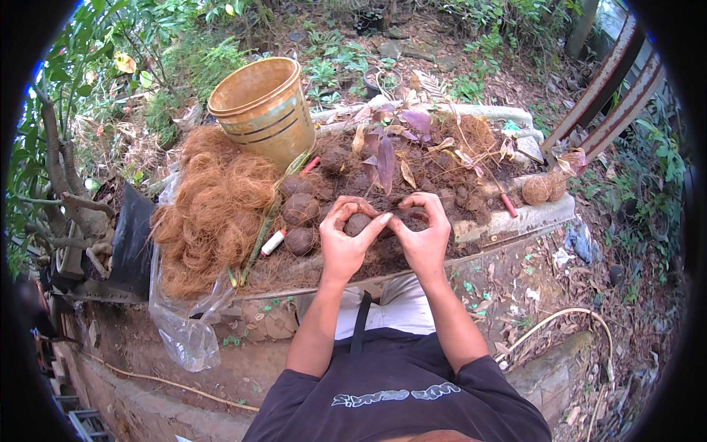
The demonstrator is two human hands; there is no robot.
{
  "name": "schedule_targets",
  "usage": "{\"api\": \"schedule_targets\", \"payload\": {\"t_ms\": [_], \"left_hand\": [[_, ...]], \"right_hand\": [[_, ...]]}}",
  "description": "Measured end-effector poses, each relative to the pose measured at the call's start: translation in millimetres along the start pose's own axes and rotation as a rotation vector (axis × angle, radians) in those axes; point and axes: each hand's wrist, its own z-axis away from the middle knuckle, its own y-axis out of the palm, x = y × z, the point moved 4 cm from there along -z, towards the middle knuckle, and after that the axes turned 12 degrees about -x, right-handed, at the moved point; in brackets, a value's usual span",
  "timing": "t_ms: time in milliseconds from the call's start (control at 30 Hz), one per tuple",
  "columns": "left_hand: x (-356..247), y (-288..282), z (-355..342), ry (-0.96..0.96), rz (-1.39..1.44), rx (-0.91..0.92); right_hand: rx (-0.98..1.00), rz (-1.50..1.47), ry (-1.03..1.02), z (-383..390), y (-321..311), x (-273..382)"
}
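Note:
My left hand [346, 239] and my right hand [425, 234] are close together above the near edge of the table, fingers curled and thumb tips nearly meeting. What the fingertips pinch is too small to make out. Inside the curl of the left fingers shows a dark soil ball [358, 224]; I cannot tell whether it is held or lies behind. Left of the hands, more round soil balls [300, 210] sit in a cluster. A white spool with a red end [273, 242] lies beside them. Loose dark soil [383, 254] spreads under the hands.
A heap of brown coconut fibre [213, 214] covers the left side, below a stained yellow bucket [261, 110]. Purple and dry leaves [387, 158] lie on the soil. At right are a red-handled tool [508, 205] and two fibre-wrapped balls [545, 188]. Clear plastic [188, 335] hangs off the front.

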Motion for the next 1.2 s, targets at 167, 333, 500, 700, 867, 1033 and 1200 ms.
{"api": "schedule_targets", "payload": {"t_ms": [167,333,500,700,867,1033,1200], "left_hand": [[-3,5,-1,0.041,-0.103,0.006],[4,4,-5,-0.024,-0.036,0.072],[2,5,-7,-0.077,0.010,0.077],[-7,3,-10,-0.057,0.011,0.167],[5,3,-12,-0.229,0.348,0.083],[17,4,-19,-0.547,0.645,-0.100],[12,25,-15,-0.542,0.635,-0.053]], "right_hand": [[-0.013,0.063,-0.007,-7,-3,0],[0.063,0.046,0.021,-15,-2,-4],[0.129,0.012,0.105,-19,1,-7],[0.302,-0.163,0.346,-18,5,-27],[0.262,-0.370,0.463,-14,6,-22],[0.398,-0.093,-0.432,-2,9,28],[0.158,-0.041,-0.512,13,15,12]]}}
